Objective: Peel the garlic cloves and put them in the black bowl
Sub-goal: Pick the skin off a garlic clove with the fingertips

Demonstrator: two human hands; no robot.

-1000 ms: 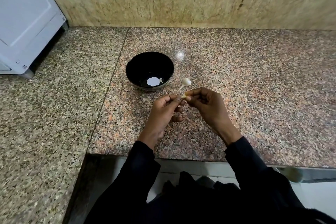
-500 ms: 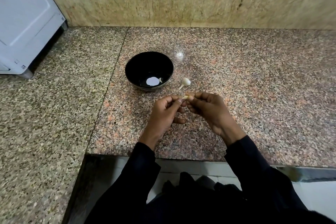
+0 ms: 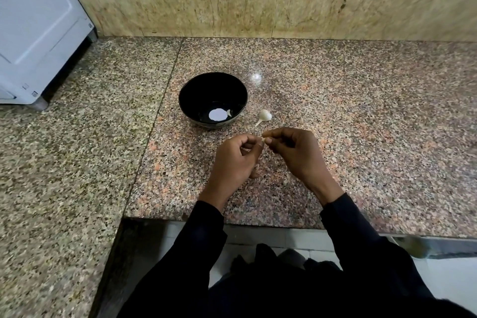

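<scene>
A black bowl (image 3: 189,95) stands on the granite counter, with a small pale garlic clove (image 3: 229,112) lying inside beside a bright reflection. Just right of the bowl lies a piece of white garlic with a stalk (image 3: 264,116) on the counter. In front of the bowl, my left hand (image 3: 233,162) and my right hand (image 3: 296,152) meet fingertip to fingertip and pinch a small garlic clove (image 3: 263,139) between them. Only a pale tip of that clove shows; the rest is hidden by my fingers.
The pink granite counter (image 3: 361,137) runs to a tiled wall at the back and ends at a front edge near my sleeves. A speckled counter section (image 3: 64,162) lies to the left. A white appliance (image 3: 33,28) stands at the far left.
My two hands have stayed together on the clove, shifting only slightly. The bowl and the garlic piece on the counter have not moved.
</scene>
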